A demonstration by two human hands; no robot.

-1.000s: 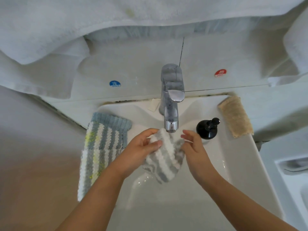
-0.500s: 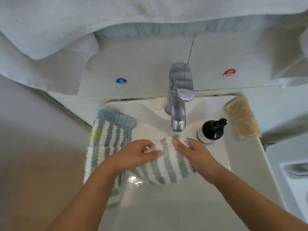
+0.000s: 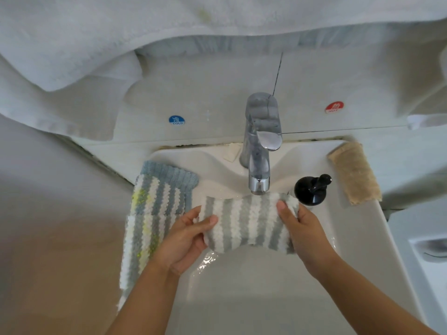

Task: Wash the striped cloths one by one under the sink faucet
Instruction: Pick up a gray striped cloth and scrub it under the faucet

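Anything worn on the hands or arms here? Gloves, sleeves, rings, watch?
Nothing visible. The left hand and the right hand are bare, without gloves, and both forearms are uncovered down to the frame edge, so no sleeves show. No rings, watch or wristband show on the visible sides. Fingernails look short and unpainted.

The grey-and-white striped cloth (image 3: 249, 223), bunched and hanging in folds between the hands one second ago, is now stretched flat and wide at frame centre, below the faucet (image 3: 260, 151) spout. The left hand (image 3: 186, 240) has shifted left and the right hand (image 3: 302, 228) right, each with its grip on one end of the cloth
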